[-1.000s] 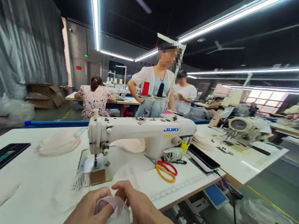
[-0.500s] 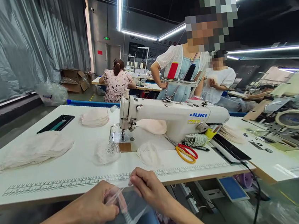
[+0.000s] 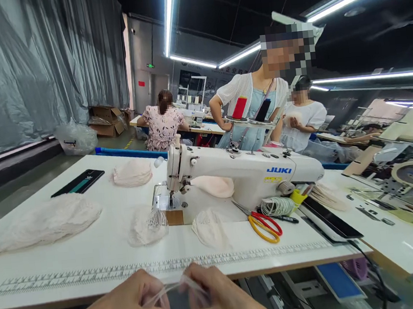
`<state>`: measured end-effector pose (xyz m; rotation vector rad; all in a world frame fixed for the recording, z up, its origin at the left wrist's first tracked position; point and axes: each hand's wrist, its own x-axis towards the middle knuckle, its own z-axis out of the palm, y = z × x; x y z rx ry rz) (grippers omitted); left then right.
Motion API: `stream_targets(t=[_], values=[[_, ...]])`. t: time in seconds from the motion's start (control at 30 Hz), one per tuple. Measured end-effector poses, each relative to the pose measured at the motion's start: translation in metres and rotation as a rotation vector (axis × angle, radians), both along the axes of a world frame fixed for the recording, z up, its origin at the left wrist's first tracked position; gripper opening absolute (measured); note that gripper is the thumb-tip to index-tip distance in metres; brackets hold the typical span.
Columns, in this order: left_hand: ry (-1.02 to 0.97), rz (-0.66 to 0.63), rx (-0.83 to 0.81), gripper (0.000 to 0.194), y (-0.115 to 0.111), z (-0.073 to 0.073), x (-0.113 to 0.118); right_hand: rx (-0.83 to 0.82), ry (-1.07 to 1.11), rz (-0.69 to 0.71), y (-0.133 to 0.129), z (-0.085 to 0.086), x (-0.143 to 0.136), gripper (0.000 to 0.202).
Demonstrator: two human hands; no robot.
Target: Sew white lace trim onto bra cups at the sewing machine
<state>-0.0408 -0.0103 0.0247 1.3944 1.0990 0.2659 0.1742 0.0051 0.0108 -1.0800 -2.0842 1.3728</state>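
My left hand (image 3: 137, 304) and my right hand (image 3: 214, 296) are side by side at the table's front edge, low in the picture. Both have fingers curled on a clear plastic bag (image 3: 171, 287), its rim stretched between them; most of it is hidden below. Beyond them on the table stands a white sewing machine (image 3: 230, 169). One lacy cream fabric piece (image 3: 147, 227) lies by its needle, another (image 3: 210, 228) in front of its body. A larger cream fabric pile (image 3: 51, 220) rests at left, a smaller one (image 3: 132, 173) behind.
Red-and-yellow scissors (image 3: 265, 227) lie right of the machine, near a coil of white cord (image 3: 277, 206) and a black-topped device (image 3: 331, 217). A printed ruler (image 3: 94, 275) runs along the front edge. A standing person (image 3: 250, 100) is behind the machine; other people are farther back.
The view has tilted up, so the table sits lower. My hands have come level, with the plastic rim stretched between them; less of the bag shows.
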Motion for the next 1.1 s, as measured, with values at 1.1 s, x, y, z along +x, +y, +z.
stream_targets(t=[1.1], values=[[0.392, -0.158, 1.874, 0.031, 0.13, -0.044, -0.102, 1.246, -0.162, 0.006, 0.112, -0.032, -0.062, 0.018]])
